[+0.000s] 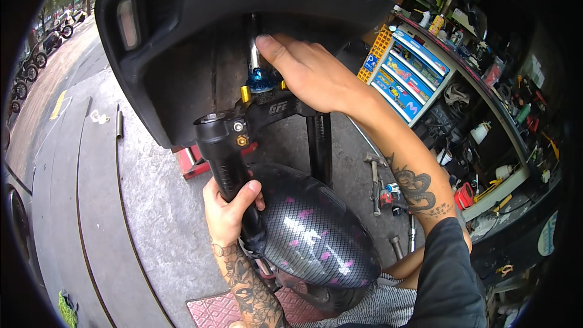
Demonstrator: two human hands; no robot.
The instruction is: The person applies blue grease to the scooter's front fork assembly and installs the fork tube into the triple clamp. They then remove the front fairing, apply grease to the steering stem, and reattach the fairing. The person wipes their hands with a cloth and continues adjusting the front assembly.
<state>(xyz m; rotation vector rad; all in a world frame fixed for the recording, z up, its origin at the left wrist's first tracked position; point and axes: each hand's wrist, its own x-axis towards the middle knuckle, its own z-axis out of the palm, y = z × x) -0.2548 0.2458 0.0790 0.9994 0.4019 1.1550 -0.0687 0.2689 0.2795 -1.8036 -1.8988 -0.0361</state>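
A motorcycle front fork stands before me, its black lower triple clamp (276,109) joining two fork legs. My left hand (228,211) is wrapped round the near black fork leg (223,167), thumb across its front. Above the clamp rises a chrome steering stem (254,54) with a blue metallic collar (259,80) at its base. Against this stem rests the thumb of my right hand (316,76), closed about it from the right; its other fingers are mostly hidden. Below the clamp is a carbon-patterned front fender (316,237) with pink flecks. A large black body panel (164,85) overhangs the stem.
A hammer (374,182) and other tools lie on the concrete floor at right. Beyond them stands a cluttered workbench with a stickered drawer cabinet (410,76). A red stand (193,161) sits under the panel, and a pink mat (209,311) lies at the front.
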